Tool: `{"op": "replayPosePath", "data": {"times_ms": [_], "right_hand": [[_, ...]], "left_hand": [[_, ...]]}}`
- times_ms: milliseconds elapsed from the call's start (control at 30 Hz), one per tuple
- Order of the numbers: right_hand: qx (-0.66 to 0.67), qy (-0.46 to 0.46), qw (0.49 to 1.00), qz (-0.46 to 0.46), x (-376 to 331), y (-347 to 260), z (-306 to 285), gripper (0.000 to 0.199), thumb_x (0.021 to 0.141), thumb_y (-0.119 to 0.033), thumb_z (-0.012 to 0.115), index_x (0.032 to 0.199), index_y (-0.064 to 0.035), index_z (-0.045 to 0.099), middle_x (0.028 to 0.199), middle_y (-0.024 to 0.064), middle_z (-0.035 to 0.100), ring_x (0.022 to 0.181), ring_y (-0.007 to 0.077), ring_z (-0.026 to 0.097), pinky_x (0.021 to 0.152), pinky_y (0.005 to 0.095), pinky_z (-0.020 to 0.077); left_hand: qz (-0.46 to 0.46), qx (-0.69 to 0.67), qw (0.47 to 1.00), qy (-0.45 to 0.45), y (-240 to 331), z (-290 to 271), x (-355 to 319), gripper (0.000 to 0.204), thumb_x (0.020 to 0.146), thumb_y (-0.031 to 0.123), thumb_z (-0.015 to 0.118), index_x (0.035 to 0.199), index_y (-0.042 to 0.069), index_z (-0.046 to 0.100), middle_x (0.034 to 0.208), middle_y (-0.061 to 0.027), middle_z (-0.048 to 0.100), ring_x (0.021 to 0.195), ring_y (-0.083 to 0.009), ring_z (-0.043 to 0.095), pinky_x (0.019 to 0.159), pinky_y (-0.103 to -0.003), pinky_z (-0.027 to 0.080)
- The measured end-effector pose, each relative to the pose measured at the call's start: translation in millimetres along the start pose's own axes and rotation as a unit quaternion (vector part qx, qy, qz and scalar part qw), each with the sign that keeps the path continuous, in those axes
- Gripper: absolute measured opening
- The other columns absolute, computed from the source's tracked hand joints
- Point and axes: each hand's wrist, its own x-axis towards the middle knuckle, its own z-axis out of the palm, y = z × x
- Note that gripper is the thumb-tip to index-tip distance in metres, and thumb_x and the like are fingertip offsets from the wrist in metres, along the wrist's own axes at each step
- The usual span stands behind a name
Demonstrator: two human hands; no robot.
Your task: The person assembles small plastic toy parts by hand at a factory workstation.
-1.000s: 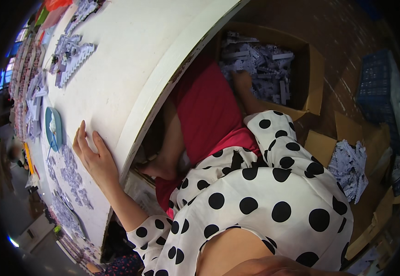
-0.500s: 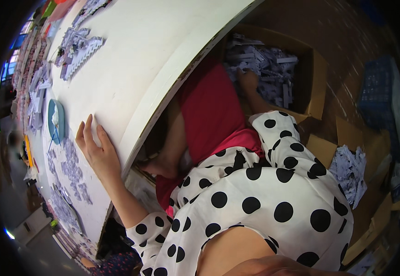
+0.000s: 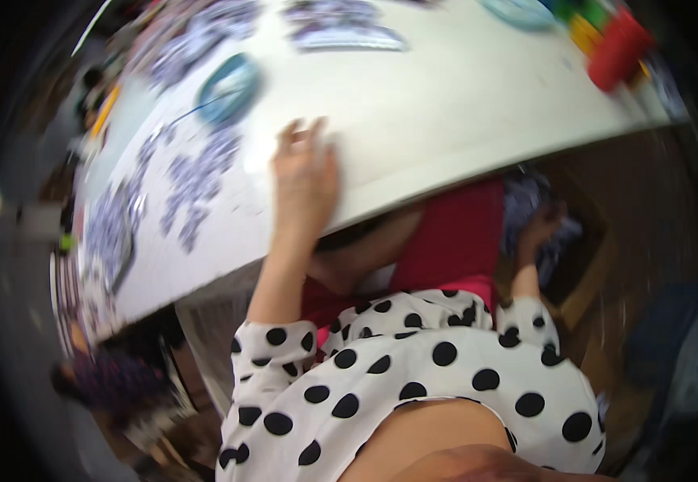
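Observation:
My left hand (image 3: 305, 181) lies flat, fingers spread, on the edge of a white table (image 3: 437, 112), holding nothing. My right hand (image 3: 543, 226) reaches down beside my red-clad lap into a cardboard box (image 3: 586, 277) of small purple-and-white pieces (image 3: 525, 201); motion blur hides whether its fingers grip any. Both arms wear white sleeves with black dots.
On the table lie piles of small purple-white pieces (image 3: 192, 173), a round teal object (image 3: 228, 84), a red container (image 3: 618, 50) and yellow and green items at the far right. More boxes stand on the floor to the right.
The view has swung sharply, so the table now spans the top. My left hand stays on the table edge; my right hand remains in the box.

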Motion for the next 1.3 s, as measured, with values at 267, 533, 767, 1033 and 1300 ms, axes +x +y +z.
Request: {"op": "replayPosePath", "data": {"times_ms": [267,533,767,1033,1300], "right_hand": [[0.378,-0.144,0.877,-0.259,55,-342,-14,0.032,0.099,0.001,0.058,0.131,0.0011,0.056,0.118,0.0120,0.061,0.095,0.0171,0.061,0.086,0.0293,0.0506],[-0.023,-0.407,0.827,-0.388,55,-426,199,0.066,0.081,-0.029,0.082,0.135,-0.0002,0.056,0.111,0.0160,0.070,0.108,0.0328,0.064,0.095,0.0436,0.0517],[-0.093,-0.425,0.836,-0.334,50,-431,238,0.083,0.076,-0.033,0.083,0.142,0.0050,0.050,0.111,0.0286,0.069,0.107,0.0413,0.065,0.094,0.0451,0.0532],[-0.007,-0.471,0.823,-0.318,60,-440,138,0.086,0.077,-0.035,0.085,0.148,-0.0037,0.048,0.121,0.0230,0.069,0.106,0.0324,0.069,0.094,0.0384,0.0526],[0.008,-0.566,0.786,-0.248,60,-399,60,0.083,0.079,-0.025,0.083,0.150,-0.0050,0.045,0.121,0.0227,0.068,0.109,0.0319,0.068,0.093,0.0369,0.0530]], "left_hand": [[0.038,-0.007,0.998,0.046,7,-2,-4,0.038,0.091,0.007,0.066,0.129,0.005,0.062,0.131,-0.0254,0.056,0.114,-0.0389,0.060,0.100,-0.046,0.048],[0.061,-0.023,0.996,0.053,10,0,-2,0.037,0.090,0.006,0.067,0.126,0.001,0.063,0.128,-0.0248,0.058,0.110,-0.0366,0.061,0.099,-0.046,0.048],[0.049,-0.062,0.995,0.063,8,0,-7,0.034,0.091,0.009,0.066,0.125,0.002,0.062,0.126,-0.0255,0.058,0.106,-0.0393,0.060,0.103,-0.049,0.045],[0.066,-0.108,0.987,0.100,6,-6,-6,0.037,0.089,0.005,0.067,0.126,0.004,0.062,0.122,-0.0225,0.061,0.107,-0.0388,0.061,0.103,-0.049,0.047],[0.003,-0.237,0.967,0.097,1,-20,-7,0.035,0.092,0.001,0.066,0.126,0.004,0.062,0.109,-0.0173,0.065,0.094,-0.0297,0.068,0.081,-0.038,0.055]]}}
